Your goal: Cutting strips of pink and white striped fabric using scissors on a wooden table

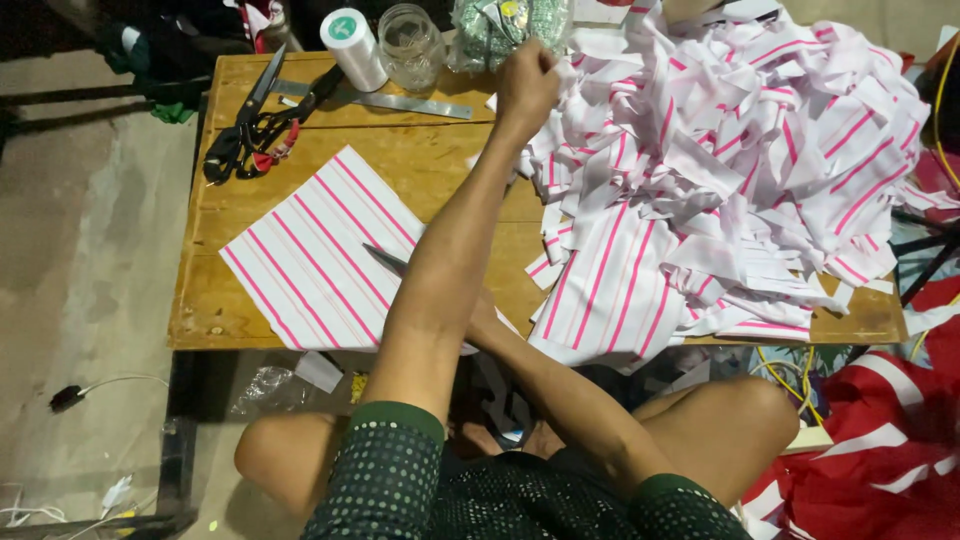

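At ten o'clock on the tabletop [440, 165] lie the scissors [255, 125], with a thread spool [352, 48] and glass jar [410, 45] at twelve. The left hand [527, 85] reaches past them, its grip closed on the edge of the strip pile [740, 160] heaped at two o'clock. A tug there could drag loose strips off the far edge, or the forearm could knock the jar. The right hand is hidden under the left arm, probably on the striped sheet [315, 255]; its grip cannot be told.

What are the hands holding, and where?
The left hand pinches the edge of the striped fabric pile. The right hand is hidden behind the left arm; cannot tell.
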